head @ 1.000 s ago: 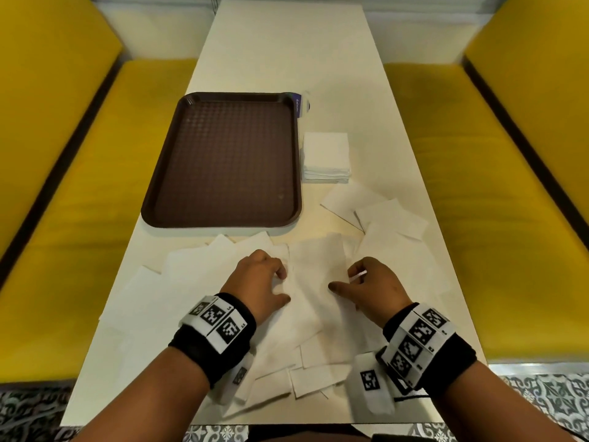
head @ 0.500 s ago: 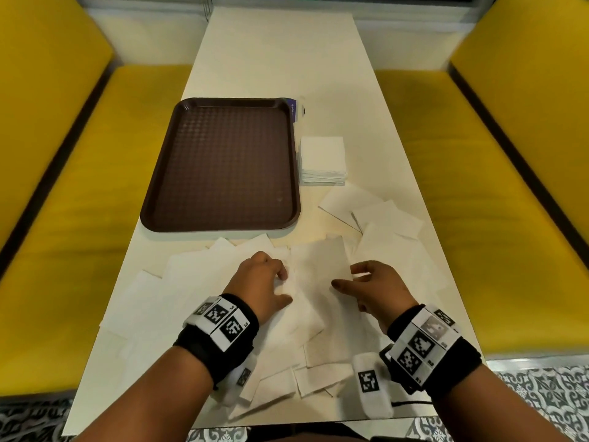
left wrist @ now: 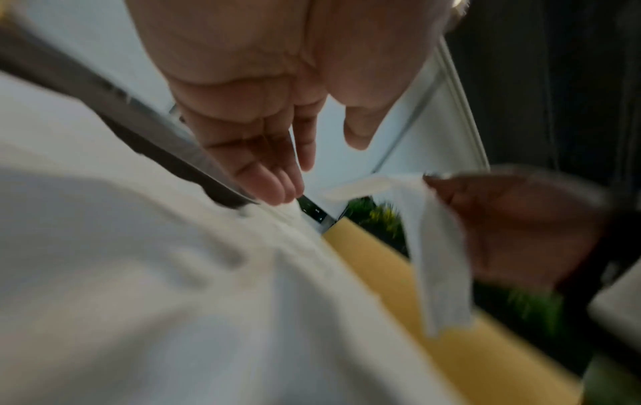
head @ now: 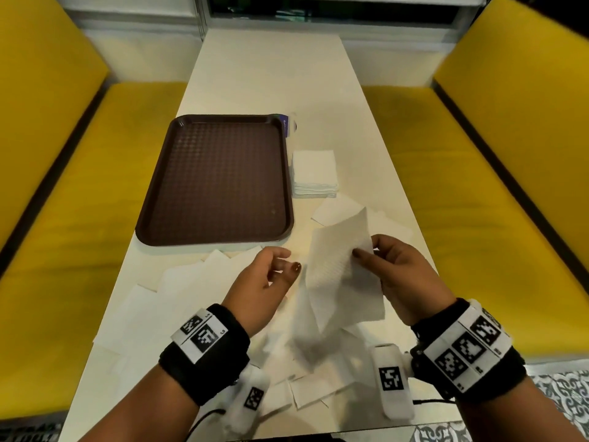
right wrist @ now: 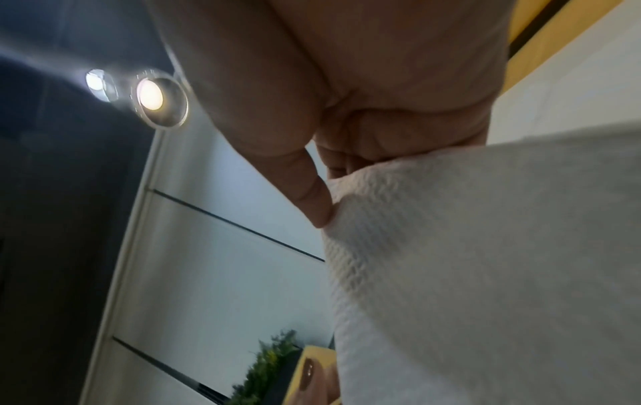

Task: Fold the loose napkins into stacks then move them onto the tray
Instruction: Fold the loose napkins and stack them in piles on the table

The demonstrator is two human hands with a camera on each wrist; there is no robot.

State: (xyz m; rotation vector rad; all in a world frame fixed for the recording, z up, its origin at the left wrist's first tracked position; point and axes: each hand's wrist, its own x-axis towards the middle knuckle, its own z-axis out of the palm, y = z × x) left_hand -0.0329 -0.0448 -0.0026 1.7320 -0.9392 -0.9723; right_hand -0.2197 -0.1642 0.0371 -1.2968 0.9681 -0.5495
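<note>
Yellow benches [head: 497, 199] flank the desk [head: 271, 78], above which the right hand [head: 404, 275] pinches a raised napkin [head: 341, 269] and the left hand [head: 261, 282] hovers relaxed, holding nothing.

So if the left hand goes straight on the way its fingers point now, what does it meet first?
Probably the napkin pinched by the right hand; the left hand is open, just beside its edge. Depth is unclear.

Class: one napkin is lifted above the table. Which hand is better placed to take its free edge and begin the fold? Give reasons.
Left. The left hand is open and empty beside the lifted napkin, while the right hand already pinches its other edge.
</note>
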